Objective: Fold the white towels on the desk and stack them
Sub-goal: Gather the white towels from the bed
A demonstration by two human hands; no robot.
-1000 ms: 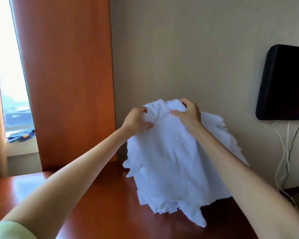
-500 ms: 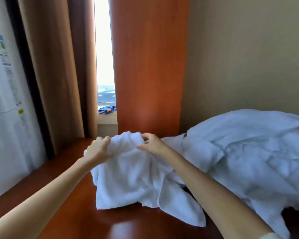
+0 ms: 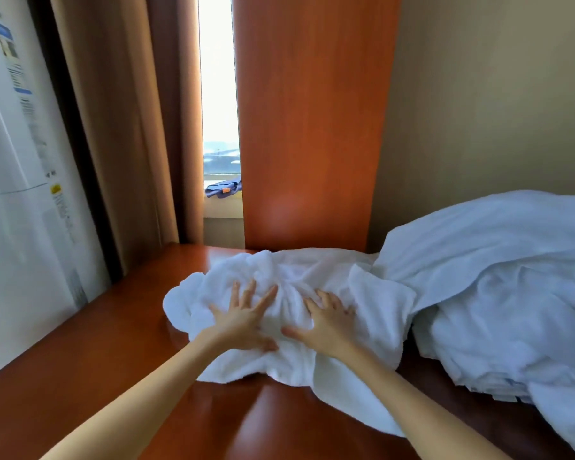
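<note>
A crumpled white towel [image 3: 372, 300] lies on the reddish wooden desk [image 3: 90, 370], one corner trailing toward the near edge. My left hand [image 3: 243, 318] presses flat on the towel's left half with fingers spread. My right hand [image 3: 329, 322] lies flat beside it on the middle of the same towel, fingers straight. To the right, a large heap of more white towels [image 3: 498, 287] sits against the wall and overlaps the towel's right edge.
A wooden panel [image 3: 309, 121] rises behind the desk, with brown curtains [image 3: 123, 127] and a narrow window to its left. A white appliance [image 3: 20, 200] stands at the desk's left side. A blue cloth [image 3: 222, 188] lies on the sill.
The towel that both hands pinched by its top edge now lies on the desk. Both hands have let go and rest flat on it with spread fingers.
</note>
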